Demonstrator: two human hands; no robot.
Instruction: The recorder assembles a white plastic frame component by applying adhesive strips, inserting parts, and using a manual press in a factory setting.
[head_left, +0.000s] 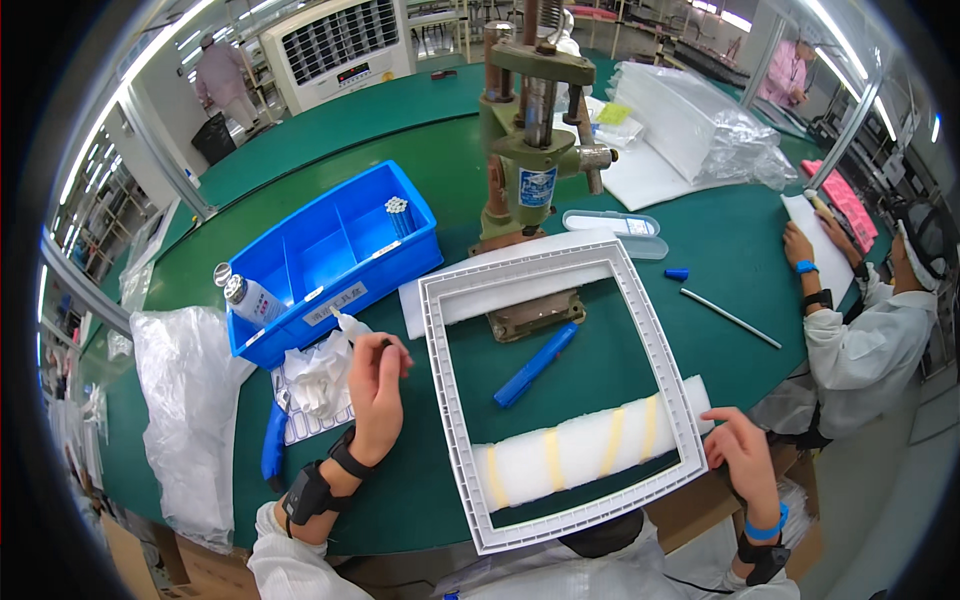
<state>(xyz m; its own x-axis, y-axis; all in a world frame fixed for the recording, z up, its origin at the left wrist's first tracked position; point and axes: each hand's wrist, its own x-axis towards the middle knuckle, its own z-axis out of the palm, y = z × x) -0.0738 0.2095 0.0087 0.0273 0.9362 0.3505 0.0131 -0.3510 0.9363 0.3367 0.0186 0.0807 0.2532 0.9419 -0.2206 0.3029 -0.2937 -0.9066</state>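
A white rectangular plastic frame [452,395] rests across two white foam pieces, its near end toward me. The near foam roll [580,452] has pale yellow tape bands; the far foam strip [530,284] lies by the press base. My right hand [745,455] is at the frame's right edge, fingers apart, with a fingertip by the foam roll's end. My left hand [376,400] is raised left of the frame, fingers curled; whatever they hold is hidden. Crumpled white tissue [318,382] lies beside it. Through the frame's opening, a blue marker pen [537,365] shows on the green table.
A green bench press [530,150] stands behind the frame. Left are a blue divided bin [340,245] with a white bottle [252,298], a blue-handled tool [273,440] and plastic wrap [185,420]. Right are a blue cap [677,273], a rod [730,318] and a co-worker [870,330].
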